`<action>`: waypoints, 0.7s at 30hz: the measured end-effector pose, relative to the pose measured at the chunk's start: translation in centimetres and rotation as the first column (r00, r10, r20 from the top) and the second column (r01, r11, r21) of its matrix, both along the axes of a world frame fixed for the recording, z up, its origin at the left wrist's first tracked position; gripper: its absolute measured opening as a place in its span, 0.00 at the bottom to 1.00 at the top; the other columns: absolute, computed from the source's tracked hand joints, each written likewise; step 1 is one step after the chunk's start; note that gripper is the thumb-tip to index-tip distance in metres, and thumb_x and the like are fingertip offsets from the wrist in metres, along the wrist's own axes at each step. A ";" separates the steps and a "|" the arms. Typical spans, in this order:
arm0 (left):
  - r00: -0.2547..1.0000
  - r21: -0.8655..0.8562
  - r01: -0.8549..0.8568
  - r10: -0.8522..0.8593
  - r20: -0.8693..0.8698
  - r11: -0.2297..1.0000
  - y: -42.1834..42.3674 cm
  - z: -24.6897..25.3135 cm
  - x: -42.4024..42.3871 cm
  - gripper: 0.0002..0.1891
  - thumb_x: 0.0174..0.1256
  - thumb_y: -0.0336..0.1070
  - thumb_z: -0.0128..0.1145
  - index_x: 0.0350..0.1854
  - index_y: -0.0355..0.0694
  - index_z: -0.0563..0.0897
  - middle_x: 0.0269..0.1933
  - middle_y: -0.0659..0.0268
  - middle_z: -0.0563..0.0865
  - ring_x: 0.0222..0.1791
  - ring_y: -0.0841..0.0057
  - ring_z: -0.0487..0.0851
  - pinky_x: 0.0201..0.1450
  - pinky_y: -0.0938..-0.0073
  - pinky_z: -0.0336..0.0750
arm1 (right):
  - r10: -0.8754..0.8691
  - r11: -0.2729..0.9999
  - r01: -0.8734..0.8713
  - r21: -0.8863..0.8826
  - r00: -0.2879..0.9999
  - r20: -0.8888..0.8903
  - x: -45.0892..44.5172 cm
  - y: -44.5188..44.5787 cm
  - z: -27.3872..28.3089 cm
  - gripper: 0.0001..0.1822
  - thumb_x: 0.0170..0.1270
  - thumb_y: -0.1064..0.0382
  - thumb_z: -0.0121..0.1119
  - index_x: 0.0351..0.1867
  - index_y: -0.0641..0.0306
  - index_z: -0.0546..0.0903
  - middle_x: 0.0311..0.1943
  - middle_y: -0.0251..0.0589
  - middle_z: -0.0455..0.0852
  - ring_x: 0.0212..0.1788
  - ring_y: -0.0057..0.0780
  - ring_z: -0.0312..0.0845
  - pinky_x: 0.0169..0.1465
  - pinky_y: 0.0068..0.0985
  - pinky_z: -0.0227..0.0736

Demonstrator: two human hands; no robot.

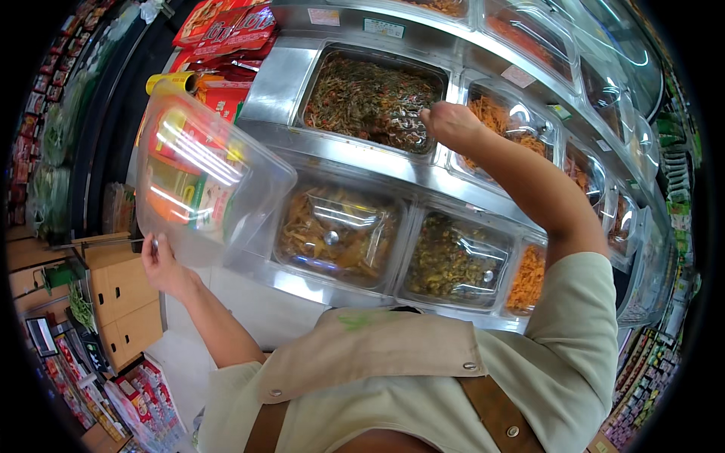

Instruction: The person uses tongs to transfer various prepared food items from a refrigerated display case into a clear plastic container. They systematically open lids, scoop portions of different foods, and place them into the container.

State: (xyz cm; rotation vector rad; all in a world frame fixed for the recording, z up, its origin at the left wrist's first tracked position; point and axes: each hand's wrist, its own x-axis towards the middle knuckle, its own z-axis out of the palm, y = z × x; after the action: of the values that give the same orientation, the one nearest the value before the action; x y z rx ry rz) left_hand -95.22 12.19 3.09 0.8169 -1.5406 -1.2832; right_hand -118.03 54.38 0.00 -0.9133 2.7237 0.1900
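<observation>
My left hand (165, 266) holds a clear plastic lid (209, 181) tilted up at the left, its fingers closed at the lid's lower edge. At the right end of an uncovered metal pan (362, 90) of dark green shredded pickles, my right hand (453, 123) is closed on a utensil handle. The utensil's slotted metal end (406, 123) lies in the pickles; its shape is partly hidden. Just below, clear lids cover a pan of pale yellowish pickled strips (340, 226) and a pan of chopped green pickles (453, 260).
More lidded pans, one with orange shreds (493, 113), run to the right and along a raised back tier. Red food packets (226, 34) and a yellow cylindrical container (170, 83) stand at the upper left. Wooden cabinets (127, 306) are at the lower left.
</observation>
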 end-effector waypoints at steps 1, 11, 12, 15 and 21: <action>1.000 0.009 -0.018 0.018 0.000 1.000 0.0 -0.2 0.7 0.10 0.53 0.22 0.57 0.39 0.32 0.76 0.31 0.70 0.75 0.27 0.86 0.70 0.29 0.88 0.66 | 0.051 0.999 -0.052 -0.004 0.995 -0.090 -0.7 -0.1 -1.8 0.08 0.58 0.65 0.45 0.32 0.67 0.73 0.21 0.45 0.77 0.30 0.42 0.77 0.31 0.35 0.74; 0.996 0.060 -0.084 0.082 0.034 0.995 0.0 -1.9 2.8 0.10 0.53 0.24 0.58 0.38 0.36 0.78 0.27 0.75 0.74 0.24 0.89 0.67 0.26 0.90 0.62 | -0.121 0.990 0.098 -0.100 0.960 -0.254 -5.5 -1.0 -1.6 0.09 0.58 0.67 0.44 0.26 0.67 0.76 0.25 0.51 0.79 0.32 0.46 0.78 0.34 0.38 0.73; 0.997 0.065 -0.069 0.067 0.033 0.996 0.4 -1.8 2.5 0.10 0.53 0.23 0.58 0.38 0.35 0.78 0.27 0.75 0.74 0.24 0.89 0.67 0.27 0.90 0.62 | -0.110 0.992 0.090 -0.088 0.960 -0.259 -6.2 -1.4 -1.6 0.09 0.58 0.67 0.44 0.27 0.67 0.76 0.26 0.51 0.80 0.33 0.45 0.78 0.35 0.38 0.73; 1.000 0.058 -0.024 0.024 0.006 0.998 0.5 -2.2 2.0 0.10 0.53 0.23 0.58 0.38 0.35 0.78 0.28 0.74 0.75 0.24 0.89 0.68 0.27 0.90 0.63 | -0.083 0.996 0.089 0.019 0.973 -0.215 -7.5 -4.3 -2.2 0.08 0.55 0.69 0.47 0.30 0.64 0.80 0.29 0.46 0.82 0.36 0.41 0.79 0.38 0.33 0.75; 1.000 0.094 0.004 -0.005 0.014 0.996 1.1 -2.4 2.3 0.12 0.51 0.19 0.56 0.39 0.32 0.77 0.35 0.68 0.76 0.31 0.86 0.72 0.34 0.88 0.68 | 0.220 0.964 -0.204 0.173 0.972 -0.081 -5.0 -6.2 -2.5 0.06 0.51 0.68 0.54 0.30 0.61 0.82 0.32 0.39 0.83 0.39 0.36 0.79 0.40 0.28 0.75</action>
State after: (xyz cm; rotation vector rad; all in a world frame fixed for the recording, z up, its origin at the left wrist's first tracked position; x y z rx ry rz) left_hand -92.87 13.28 0.74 0.8840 -1.5030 -1.3641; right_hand -123.00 48.20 -2.50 -1.1750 2.6455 0.5057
